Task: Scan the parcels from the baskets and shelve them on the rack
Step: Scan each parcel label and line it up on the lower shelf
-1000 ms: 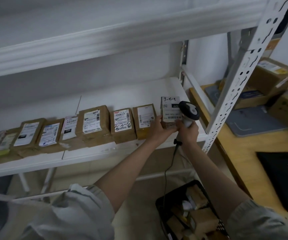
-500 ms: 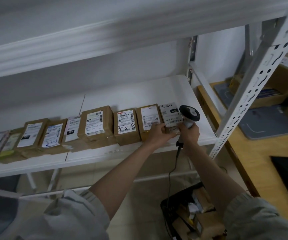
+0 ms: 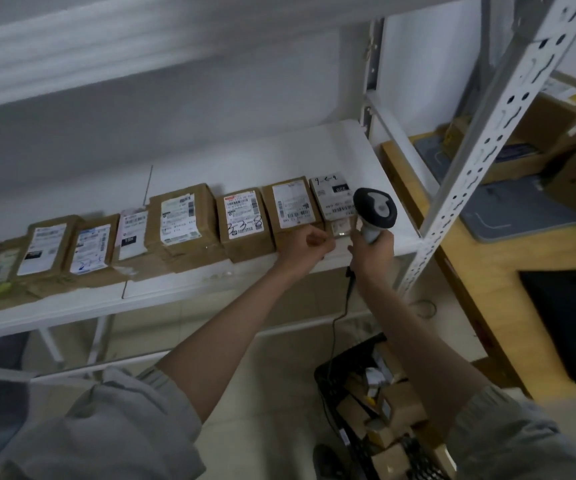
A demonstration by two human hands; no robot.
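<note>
A small parcel (image 3: 331, 197) with a handwritten white label lies flat at the right end of a row of several brown parcels (image 3: 182, 220) on the white rack shelf (image 3: 279, 154). My left hand (image 3: 309, 242) hovers at the shelf's front edge, just before the last two parcels, fingers curled with nothing in them. My right hand (image 3: 371, 249) grips the handle of a corded barcode scanner (image 3: 375, 206), whose head sits right beside that small parcel. On the floor below stands a black basket (image 3: 321, 375) holding several more parcels (image 3: 401, 407).
A perforated white rack post (image 3: 487, 133) rises just right of my right hand. Beyond it is a wooden table (image 3: 480, 271) with cardboard boxes (image 3: 556, 123), a grey pad (image 3: 515, 209) and a black object (image 3: 567, 323). Another shelf (image 3: 141, 57) runs overhead.
The small parcel went from upright in my left hand to lying flat at the row's right end. My left hand let go and drew back to the shelf edge.
</note>
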